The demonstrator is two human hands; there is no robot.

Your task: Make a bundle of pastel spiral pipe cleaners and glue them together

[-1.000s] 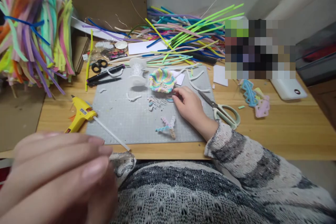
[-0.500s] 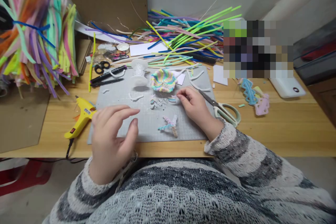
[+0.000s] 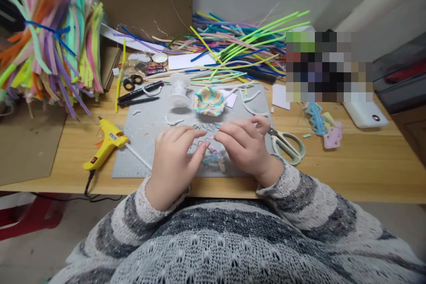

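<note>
Above the grey cutting mat [image 3: 140, 166], a short pale pink pipe cleaner piece [image 3: 211, 138] runs between my two hands. My right hand [image 3: 244, 144] pinches it between thumb and fingers. At its left end, the thumb and index finger of my left hand [image 3: 176, 155] come together; the exact contact is hard to see. Below the fingertips lies a small spiral-twisted pink, blue and tan pipe cleaner figure [image 3: 214, 158], partly covered. Thin wavy wires [image 3: 199, 127] rest behind my fingers. Farther back sits a ruffled pastel pipe cleaner cup [image 3: 209, 101].
A yellow glue gun [image 3: 106, 142] lies on the left, scissors [image 3: 289, 146] on the right. Behind the mat's middle stands a clear thread spool [image 3: 179, 91]. Pipe cleaners [image 3: 239, 44] are heaped at the back, with a bundle [image 3: 49, 40] at left. Pastel zigzag pieces [image 3: 316, 117] lie right.
My left hand has moved right and closed in on my right hand. My right hand has come down slightly and lifted the small pink piece off the mat.
</note>
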